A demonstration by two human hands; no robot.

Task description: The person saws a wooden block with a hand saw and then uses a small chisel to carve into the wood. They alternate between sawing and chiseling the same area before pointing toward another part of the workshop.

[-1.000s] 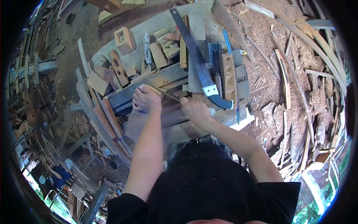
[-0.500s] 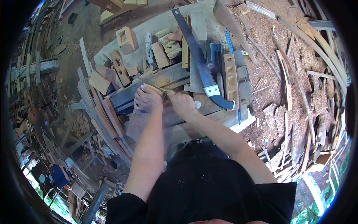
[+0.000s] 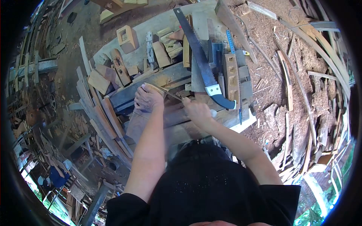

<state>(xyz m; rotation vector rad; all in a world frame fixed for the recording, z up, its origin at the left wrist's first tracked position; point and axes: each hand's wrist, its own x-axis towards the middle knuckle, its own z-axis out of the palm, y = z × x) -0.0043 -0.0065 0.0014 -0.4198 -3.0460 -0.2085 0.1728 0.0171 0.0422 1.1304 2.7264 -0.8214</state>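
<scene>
My left hand (image 3: 148, 99) is wrapped round a small pale wood piece (image 3: 155, 87) and presses it against the bench. Most of that piece is hidden by the fingers. My right hand (image 3: 198, 112) is closed on the end of a thin, dark file (image 3: 172, 95), its grip hidden in the fist. The file slants up and left, its far end at the wood piece. Just right of my right hand lies a handsaw (image 3: 203, 67) with a black and white handle, its blade pointing away from me.
Behind my hands are a hollowed wood block (image 3: 127, 39), a wooden plane-like block (image 3: 120, 67) and several offcuts. A beam with square mortises (image 3: 232, 81) and a blue ruler (image 3: 230, 41) lie right. Shavings (image 3: 264, 49) and long strips cover the ground there.
My right hand has drawn back to the right and slightly toward me, pulling the file along the wood piece. My left hand has stayed nearly still.
</scene>
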